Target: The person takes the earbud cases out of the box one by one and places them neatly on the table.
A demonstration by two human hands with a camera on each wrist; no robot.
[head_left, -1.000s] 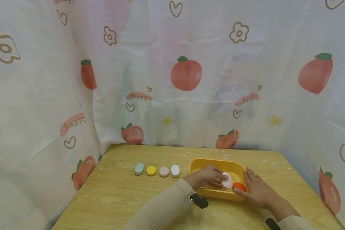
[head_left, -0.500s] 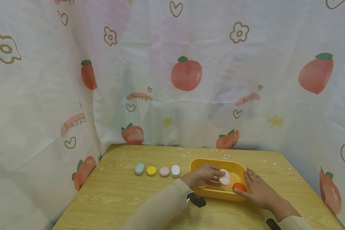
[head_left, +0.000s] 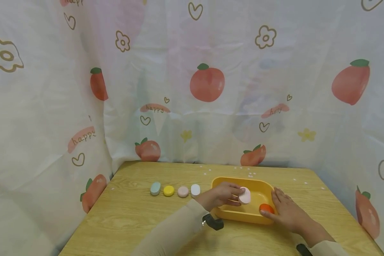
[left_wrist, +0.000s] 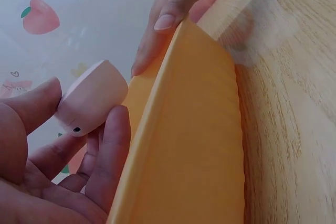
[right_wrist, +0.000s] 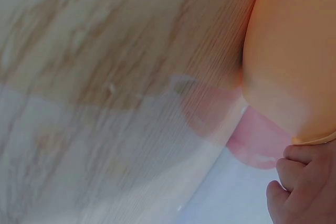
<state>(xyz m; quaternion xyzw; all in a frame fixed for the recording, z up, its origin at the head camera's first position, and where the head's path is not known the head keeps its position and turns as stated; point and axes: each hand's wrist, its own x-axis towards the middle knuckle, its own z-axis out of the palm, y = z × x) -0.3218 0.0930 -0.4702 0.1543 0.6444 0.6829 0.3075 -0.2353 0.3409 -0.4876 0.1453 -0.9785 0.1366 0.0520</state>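
My left hand (head_left: 228, 194) is over the left part of an orange-yellow plastic bin (head_left: 243, 217). Between its thumb and fingers it holds a pale pink rounded case (head_left: 244, 196), tilted, with a small dark mark on its side in the left wrist view. At the bin's right end, my right hand (head_left: 289, 212) rests on the rim, fingers extended toward the back and thumb over the front corner. Close to that thumb, inside the bin, lies an orange-red rounded piece (head_left: 266, 209). The right wrist view shows only bent knuckles beside the bin wall (right_wrist: 294, 51).
Left of the bin stands a row of small cases: grey-green (head_left: 155, 188), yellow (head_left: 168, 191), pale pink (head_left: 183, 192) and white (head_left: 195, 190). The wooden tabletop (head_left: 121, 220) meets a printed curtain (head_left: 211, 135) at the back and sides.
My left hand has moved a little left across the bin, carrying the pink case away from the orange-red piece. My right hand stays on the bin's right end.
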